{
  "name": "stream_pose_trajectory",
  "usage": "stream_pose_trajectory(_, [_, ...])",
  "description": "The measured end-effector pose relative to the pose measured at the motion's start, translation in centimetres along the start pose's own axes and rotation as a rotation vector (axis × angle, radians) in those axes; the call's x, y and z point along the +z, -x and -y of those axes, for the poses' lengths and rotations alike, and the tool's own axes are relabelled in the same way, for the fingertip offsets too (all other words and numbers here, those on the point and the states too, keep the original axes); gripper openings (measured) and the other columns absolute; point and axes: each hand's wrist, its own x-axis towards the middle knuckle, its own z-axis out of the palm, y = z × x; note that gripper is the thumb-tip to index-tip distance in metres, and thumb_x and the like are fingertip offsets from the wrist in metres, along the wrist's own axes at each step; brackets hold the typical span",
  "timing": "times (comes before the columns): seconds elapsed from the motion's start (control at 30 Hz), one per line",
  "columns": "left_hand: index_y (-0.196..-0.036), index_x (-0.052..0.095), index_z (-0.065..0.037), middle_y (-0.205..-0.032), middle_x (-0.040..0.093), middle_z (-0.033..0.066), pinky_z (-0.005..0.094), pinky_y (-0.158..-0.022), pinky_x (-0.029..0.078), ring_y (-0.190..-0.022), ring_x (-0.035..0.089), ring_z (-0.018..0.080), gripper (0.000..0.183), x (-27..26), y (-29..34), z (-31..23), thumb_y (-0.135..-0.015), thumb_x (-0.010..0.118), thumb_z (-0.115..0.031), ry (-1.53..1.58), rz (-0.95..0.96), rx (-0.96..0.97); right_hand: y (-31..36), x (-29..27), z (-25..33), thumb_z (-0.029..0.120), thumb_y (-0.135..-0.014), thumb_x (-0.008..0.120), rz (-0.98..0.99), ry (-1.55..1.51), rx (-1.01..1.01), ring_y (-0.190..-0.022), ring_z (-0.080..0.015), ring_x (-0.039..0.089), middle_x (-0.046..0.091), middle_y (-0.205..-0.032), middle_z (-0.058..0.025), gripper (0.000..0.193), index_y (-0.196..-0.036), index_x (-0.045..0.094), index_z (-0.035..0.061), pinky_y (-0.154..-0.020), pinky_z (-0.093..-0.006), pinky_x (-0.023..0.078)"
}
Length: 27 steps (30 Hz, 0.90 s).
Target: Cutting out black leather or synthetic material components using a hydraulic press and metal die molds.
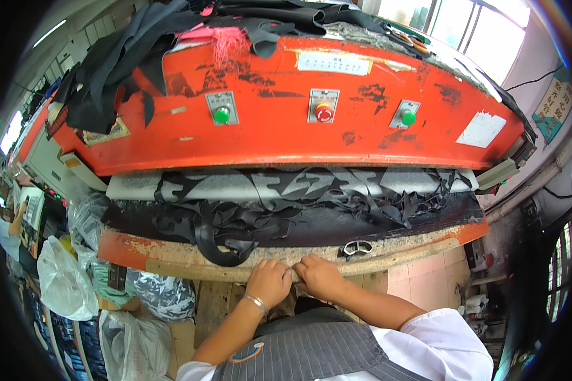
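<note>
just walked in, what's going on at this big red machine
A person is at the red machine, left hand and right hand close together at the edge of its front ledge. Tangled black strips lie beyond them on a dark board. A small hoop-shaped piece sits to the right.

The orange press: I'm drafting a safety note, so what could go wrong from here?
Left hand and right hand are at the front ledge, close to the opening of the orange press; reaching in could risk a pinch if it closed.

The tangled black scraps spill toward the ledge, so a loop might catch the bracelet on the left wrist.

The small metal-rimmed loop sits near the edge and could be knocked off.
</note>
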Motion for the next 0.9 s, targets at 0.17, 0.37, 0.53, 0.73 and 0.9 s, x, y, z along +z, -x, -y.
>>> stream_pose_trajectory(0.17, [-0.081,0.067,-0.004,-0.083,0.062,0.0129,0.0435,-0.077,0.047,-0.084,0.058,0.0332,0.016,0.0,-1.7,0.1,-0.078,0.062,-0.019,0.003,-0.015,0.001,-0.5,-0.1,-0.5,0.026,-0.073,0.072,0.025,0.027,0.043,-0.091,-0.0285,0.060,0.060,-0.091,-0.0101,0.032,-0.096,0.063,0.0054,-0.077,-0.0378,0.052])
stream_pose_trajectory(0.37, [-0.086,0.072,-0.006,-0.084,0.065,0.0143,0.0429,-0.077,0.049,-0.084,0.062,0.0334,0.026,-3.0,-3.5,2.0,-0.081,0.062,-0.029,0.003,0.308,-0.020,-6.2,-6.2,-6.1,0.039,-0.081,0.067,0.245,-0.390,0.219,-0.101,-0.0361,0.062,0.066,-0.109,-0.0169,0.041,-0.108,0.067,0.0077,-0.086,-0.0451,0.050])
stream_pose_trajectory(0.53, [-0.103,0.072,-0.007,-0.094,0.068,0.0129,0.0368,-0.079,0.051,-0.087,0.066,0.0304,0.033,-7.5,-10.0,2.5,-0.090,0.059,-0.034,0.356,0.702,-0.021,-16.3,-9.4,-20.6,0.049,-0.071,0.076,-0.399,0.348,0.556,-0.117,-0.0371,0.049,0.052,-0.126,-0.0216,0.081,-0.136,0.045,0.0097,-0.096,-0.0457,0.042])
stream_pose_trajectory(0.73, [-0.099,0.071,-0.003,-0.086,0.068,0.0101,0.0289,-0.072,0.050,-0.079,0.065,0.0197,0.019,-10.6,-16.9,4.4,-0.086,0.067,-0.016,0.510,0.334,0.000,-21.9,-10.1,-25.9,0.051,-0.069,0.079,-0.131,0.177,0.640,-0.118,-0.0359,0.047,0.049,-0.127,-0.0219,0.091,-0.141,0.041,0.0107,-0.098,-0.0425,0.041])
stream_pose_trajectory(0.9, [-0.119,0.060,-0.001,-0.111,0.065,0.0131,0.0336,-0.090,0.046,-0.103,0.061,0.0219,0.037,-11.7,-21.9,6.6,-0.087,0.065,-0.017,0.501,-0.017,-0.043,-20.5,-10.1,-24.0,0.021,-0.056,0.084,-0.599,0.293,0.372,-0.108,-0.0348,0.049,0.051,-0.121,-0.0168,0.066,-0.113,0.054,0.0090,-0.090,-0.0448,0.042])
